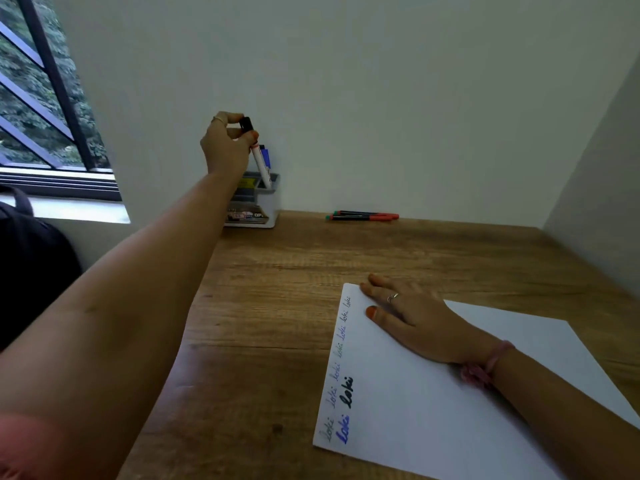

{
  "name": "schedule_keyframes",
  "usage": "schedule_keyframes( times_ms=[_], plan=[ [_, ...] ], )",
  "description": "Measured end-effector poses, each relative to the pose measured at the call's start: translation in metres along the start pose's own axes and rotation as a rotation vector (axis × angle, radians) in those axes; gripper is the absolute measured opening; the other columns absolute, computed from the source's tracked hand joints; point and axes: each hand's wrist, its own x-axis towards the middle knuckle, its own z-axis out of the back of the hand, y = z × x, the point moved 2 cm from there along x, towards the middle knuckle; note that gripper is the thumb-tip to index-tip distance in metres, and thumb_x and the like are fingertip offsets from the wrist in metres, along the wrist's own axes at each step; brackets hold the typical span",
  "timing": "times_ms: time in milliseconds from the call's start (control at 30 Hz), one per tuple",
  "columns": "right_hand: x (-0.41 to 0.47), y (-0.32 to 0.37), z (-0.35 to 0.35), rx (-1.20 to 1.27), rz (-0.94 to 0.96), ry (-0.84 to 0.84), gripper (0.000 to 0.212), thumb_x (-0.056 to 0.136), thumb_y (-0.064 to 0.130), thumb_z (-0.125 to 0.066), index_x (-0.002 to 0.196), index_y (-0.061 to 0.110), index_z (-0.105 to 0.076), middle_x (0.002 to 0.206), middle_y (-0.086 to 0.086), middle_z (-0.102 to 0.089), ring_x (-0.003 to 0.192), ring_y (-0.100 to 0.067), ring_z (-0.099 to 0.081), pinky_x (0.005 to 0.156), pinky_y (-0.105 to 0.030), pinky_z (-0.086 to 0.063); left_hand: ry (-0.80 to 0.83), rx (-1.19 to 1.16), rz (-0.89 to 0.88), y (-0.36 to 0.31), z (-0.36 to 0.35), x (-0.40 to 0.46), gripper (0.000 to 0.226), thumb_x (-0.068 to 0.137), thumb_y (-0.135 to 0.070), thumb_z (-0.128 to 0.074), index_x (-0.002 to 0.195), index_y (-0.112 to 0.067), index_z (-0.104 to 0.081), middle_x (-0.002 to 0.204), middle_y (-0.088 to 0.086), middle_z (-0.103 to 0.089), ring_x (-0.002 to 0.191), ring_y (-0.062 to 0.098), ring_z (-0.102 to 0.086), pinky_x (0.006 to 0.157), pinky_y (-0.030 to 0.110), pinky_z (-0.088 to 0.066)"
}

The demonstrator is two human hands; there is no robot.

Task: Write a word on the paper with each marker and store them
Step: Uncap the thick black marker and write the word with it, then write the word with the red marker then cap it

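Upper left of frame, the left hand [225,143] pinches a black-capped white marker [257,154] over the grey plastic organiser [263,199]; released tilted, it might topple out. The right hand [412,318], fingers spread, rests flat on the white paper sheet [433,410].

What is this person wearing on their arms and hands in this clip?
Both forearms are bare, with no sleeves in view. The left hand has a thin ring on one finger and orange-painted nails. The right hand wears a silver ring, orange nail polish, and pink bands around the wrist.
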Motion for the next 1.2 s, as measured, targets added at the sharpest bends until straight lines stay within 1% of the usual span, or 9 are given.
schedule_keyframes(
  times_ms=[67, 333, 433, 533, 600, 767, 967, 1067, 1200],
  plan=[
    [0.000, 0.001, 0.000, 0.002, -0.001, 0.005, 0.051, 0.097, 0.050, -0.027, 0.146, 0.036, -0.019, 0.155, 0.015, -0.013, 0.140, -0.007, -0.012, 0.099, -0.027, -0.006, 0.047, 0.079, 0.004, 0.010, -0.009, 0.003, 0.031, 0.082, -0.006, -0.067, 0.112, -0.004, -0.057, 0.101, 0.016, -0.067, 0.086, 0.020, -0.066, 0.082, 0.029, -0.054],
    [0.000, 0.001, 0.000, 0.010, -0.009, 0.027, 0.065, 0.083, 0.058, -0.015, 0.145, 0.040, -0.015, 0.155, 0.018, -0.010, 0.140, -0.004, -0.009, 0.105, -0.029, -0.006, 0.137, 0.363, 0.069, 0.046, -0.027, 0.005, 0.042, 0.085, -0.005, -0.064, 0.125, 0.003, -0.053, 0.123, 0.017, -0.059, 0.113, 0.024, -0.056, 0.092, 0.020, -0.039],
    [0.001, 0.001, -0.001, 0.008, -0.010, 0.028, 0.064, 0.083, 0.059, -0.015, 0.145, 0.041, -0.015, 0.155, 0.018, -0.010, 0.140, -0.004, -0.010, 0.102, -0.028, -0.006, 0.071, 0.382, 0.026, 0.052, -0.024, 0.004, 0.020, 0.086, -0.010, -0.063, 0.105, -0.003, -0.060, 0.108, 0.008, -0.060, 0.102, 0.022, -0.054, 0.085, 0.020, -0.038],
    [0.001, 0.001, 0.000, 0.000, -0.011, 0.027, 0.065, 0.082, 0.059, -0.014, 0.144, 0.042, -0.015, 0.155, 0.019, -0.011, 0.139, -0.003, -0.010, 0.101, -0.027, -0.006, -0.014, 0.298, -0.067, 0.048, -0.023, -0.002, 0.038, 0.088, -0.014, -0.060, 0.124, -0.005, -0.051, 0.120, 0.014, -0.050, 0.094, 0.016, -0.051, 0.085, 0.020, -0.042],
    [0.001, 0.002, 0.000, 0.004, -0.012, 0.028, 0.065, 0.082, 0.059, -0.014, 0.145, 0.041, -0.015, 0.155, 0.019, -0.011, 0.139, -0.004, -0.010, 0.100, -0.027, -0.006, -0.029, 0.310, -0.184, 0.040, -0.029, -0.012, 0.031, 0.090, -0.014, -0.055, 0.120, -0.005, -0.052, 0.117, 0.016, -0.049, 0.089, 0.011, -0.047, 0.082, 0.016, -0.041],
    [0.000, 0.002, -0.001, 0.005, -0.009, 0.028, 0.064, 0.084, 0.059, -0.015, 0.145, 0.040, -0.015, 0.155, 0.018, -0.010, 0.140, -0.005, -0.010, 0.100, -0.027, -0.007, 0.329, 0.375, -0.381, 0.034, -0.070, -0.054, 0.019, 0.092, -0.013, -0.051, 0.109, -0.007, -0.058, 0.107, 0.011, -0.052, 0.080, 0.009, -0.050, 0.075, 0.019, -0.045],
    [-0.001, 0.003, 0.002, 0.019, -0.017, 0.042, 0.051, 0.097, 0.048, -0.027, 0.146, 0.038, -0.016, 0.156, 0.015, -0.011, 0.140, -0.006, -0.010, 0.107, -0.032, -0.008, 0.723, 0.617, -0.220, 0.061, -0.128, -0.088, 0.034, 0.095, -0.018, -0.047, 0.125, -0.004, -0.053, 0.124, 0.017, -0.052, 0.114, 0.027, -0.050, 0.097, 0.034, -0.040],
    [-0.001, 0.003, 0.003, 0.017, -0.009, 0.036, 0.051, 0.097, 0.048, -0.027, 0.146, 0.037, -0.017, 0.156, 0.014, -0.012, 0.140, -0.008, -0.011, 0.107, -0.033, -0.009, 0.773, 0.774, -0.234, 0.071, -0.140, -0.095, 0.037, 0.096, -0.024, -0.041, 0.126, -0.004, -0.051, 0.127, 0.018, -0.049, 0.115, 0.030, -0.047, 0.098, 0.041, -0.041],
    [0.000, 0.002, 0.002, 0.021, -0.005, 0.032, 0.051, 0.097, 0.048, -0.028, 0.146, 0.036, -0.017, 0.156, 0.013, -0.013, 0.140, -0.008, -0.011, 0.107, -0.034, -0.009, 0.705, 0.969, -0.304, 0.069, -0.143, -0.099, 0.043, 0.096, -0.035, -0.037, 0.129, -0.008, -0.049, 0.128, 0.016, -0.045, 0.119, 0.033, -0.040, 0.099, 0.047, -0.034]
  ],
)
